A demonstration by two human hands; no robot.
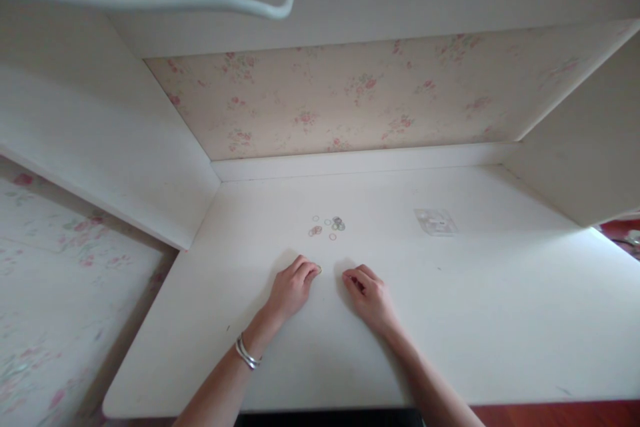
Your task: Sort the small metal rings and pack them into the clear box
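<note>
Both of my hands rest on a white desk top (450,320), near its middle. My left hand (291,289), with silver bangles on the wrist, has its fingers curled, and its fingertips touch a small ring-shaped band (319,269) on the desk. A short gap to the right, my right hand (369,295) lies with fingers curled under; whether it holds anything is hidden. Just beyond the hands lies a loose cluster of several tiny coloured rings (329,225).
A small clear plastic bag (435,221) lies flat on the desk to the right. White side panels (100,140) and a floral back wall (350,100) enclose the desk. A white cable (150,1) loops overhead. Floral bedding (55,280) lies left.
</note>
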